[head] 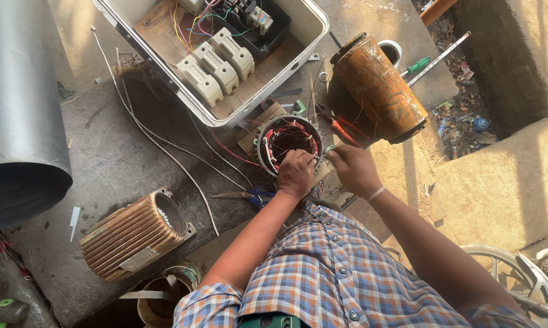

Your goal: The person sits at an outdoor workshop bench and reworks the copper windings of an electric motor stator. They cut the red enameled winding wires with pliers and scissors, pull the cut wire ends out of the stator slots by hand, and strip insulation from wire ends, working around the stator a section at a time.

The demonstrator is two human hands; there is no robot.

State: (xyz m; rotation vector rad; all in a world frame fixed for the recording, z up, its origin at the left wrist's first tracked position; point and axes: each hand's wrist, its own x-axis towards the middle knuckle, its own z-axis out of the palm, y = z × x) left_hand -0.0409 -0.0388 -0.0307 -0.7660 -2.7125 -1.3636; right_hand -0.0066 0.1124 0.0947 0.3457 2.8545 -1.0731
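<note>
A person in a checked shirt crouches on the concrete floor (104, 152) over a round metal motor stator wound with red and copper wire (288, 138), which stands upright beside an open white electrical box (310, 27). The left hand (296, 172) rests curled on the stator's rim; the right hand (353, 169) pinches a thin wire end just beside it. A rusty orange cylinder (380, 88) lies nearby.

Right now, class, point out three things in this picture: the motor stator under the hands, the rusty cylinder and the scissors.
motor stator (284, 135), head view, on the red windings inside its ring.
rusty cylinder (380, 88), head view, on the middle of its orange side.
scissors (240, 195), head view, on the metal blades left of the blue handles.
</note>
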